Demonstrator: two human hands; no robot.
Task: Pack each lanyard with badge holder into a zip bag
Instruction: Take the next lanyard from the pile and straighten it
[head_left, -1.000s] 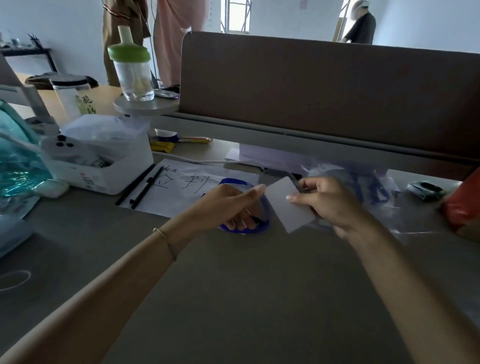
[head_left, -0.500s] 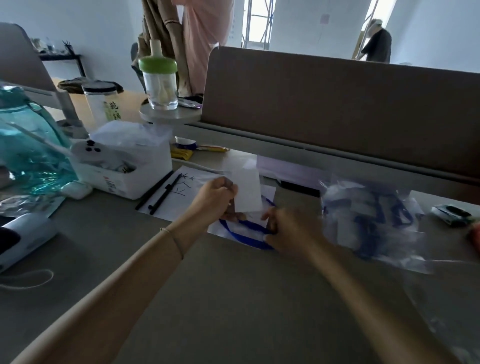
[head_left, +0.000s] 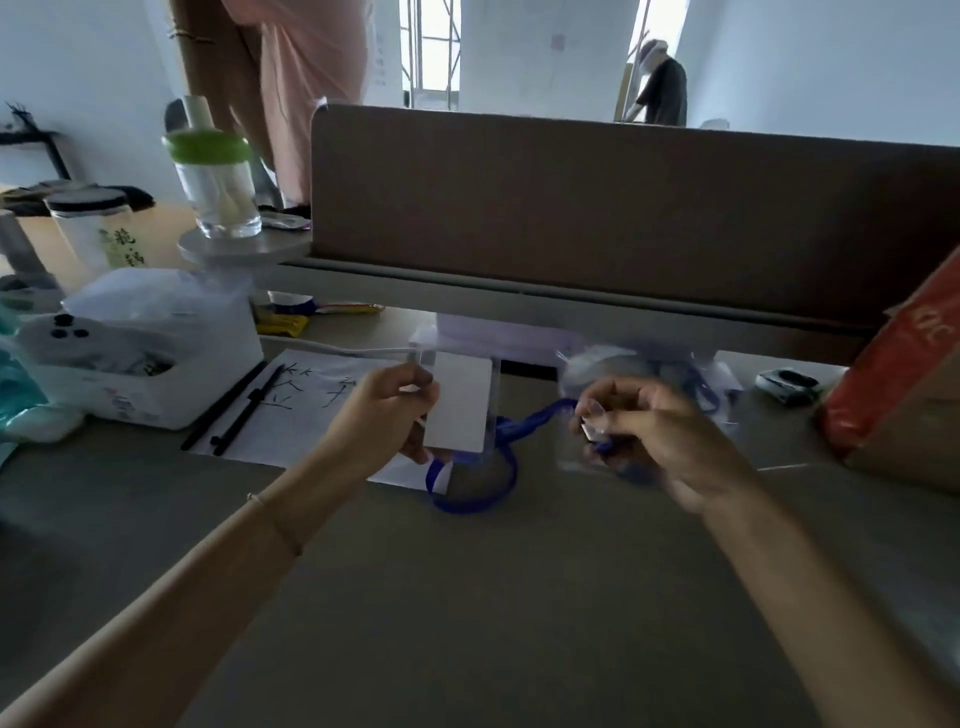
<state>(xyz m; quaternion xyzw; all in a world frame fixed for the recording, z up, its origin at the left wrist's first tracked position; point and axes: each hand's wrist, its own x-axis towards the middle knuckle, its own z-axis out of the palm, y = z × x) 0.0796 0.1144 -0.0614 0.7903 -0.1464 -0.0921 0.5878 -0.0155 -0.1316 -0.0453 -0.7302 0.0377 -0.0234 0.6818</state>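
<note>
1. I see the grey desk (head_left: 467, 597) filling the lower frame, with a brown partition (head_left: 623, 208) across the upper middle.
2. A white box (head_left: 171, 358) sits at centre left, beside a written sheet (head_left: 306, 405).
3. My left hand (head_left: 384, 415) pinches the badge holder (head_left: 460, 405) upright at centre frame.
4. My right hand (head_left: 654, 426), blurred, curls its fingers around the blue lanyard (head_left: 498, 457), which loops down to the desk.
5. A heap of clear bags (head_left: 649, 364) lies behind the right hand.

Bare forearms, thin bracelet (head_left: 258, 500) on left wrist
</note>
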